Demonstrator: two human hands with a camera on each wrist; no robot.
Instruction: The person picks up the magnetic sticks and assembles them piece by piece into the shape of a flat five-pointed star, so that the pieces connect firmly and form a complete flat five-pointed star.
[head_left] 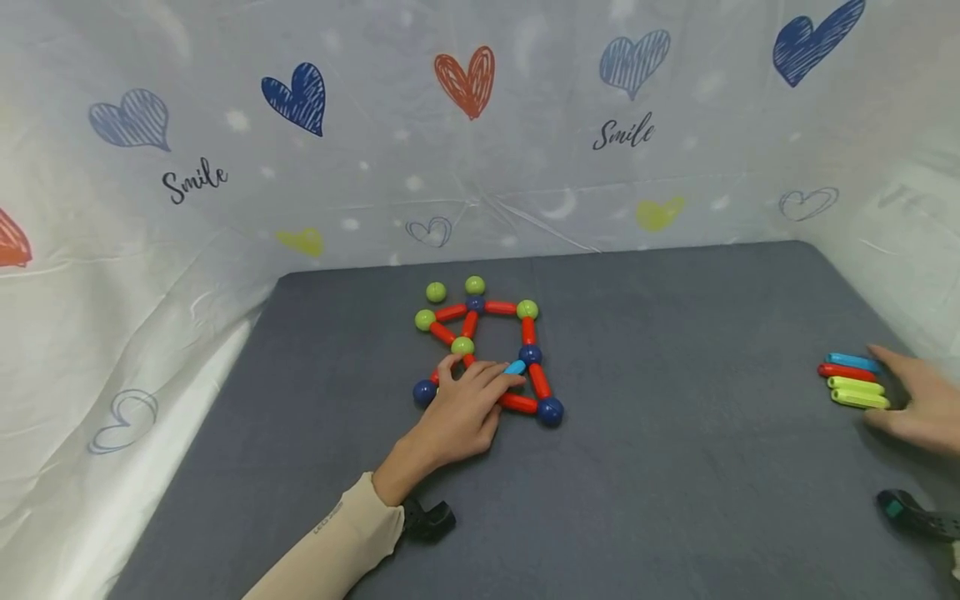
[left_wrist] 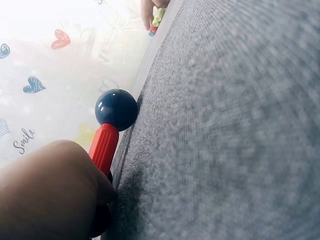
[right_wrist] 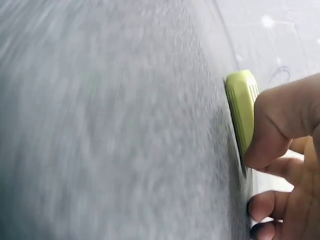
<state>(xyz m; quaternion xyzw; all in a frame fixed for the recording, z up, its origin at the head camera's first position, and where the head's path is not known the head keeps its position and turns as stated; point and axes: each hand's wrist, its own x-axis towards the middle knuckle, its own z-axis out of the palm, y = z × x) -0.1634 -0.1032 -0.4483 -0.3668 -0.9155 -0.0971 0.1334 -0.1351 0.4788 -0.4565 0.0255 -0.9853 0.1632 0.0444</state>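
Observation:
On the grey table stands a frame of red magnetic rods (head_left: 519, 403) joined by dark blue balls (head_left: 550, 412) and lime green balls (head_left: 527, 310). My left hand (head_left: 457, 417) lies over its near part. The fingers grip about a light blue rod (head_left: 514, 367), whose far end meets a dark blue ball; the thumb lies by the near red rod, and the exact contacts are hidden. At the far right my right hand (head_left: 918, 404) spreads thumb and fingers around the ends of a row of loose rods. Its thumb touches a yellow-green rod (right_wrist: 241, 107).
The loose row holds a light blue rod (head_left: 853, 362), a red rod (head_left: 847, 372) and yellow-green rods (head_left: 859, 399). A single lime green ball (head_left: 436, 292) sits apart behind the frame. White cloth with printed hearts (head_left: 465, 82) rises along the table's back edge.

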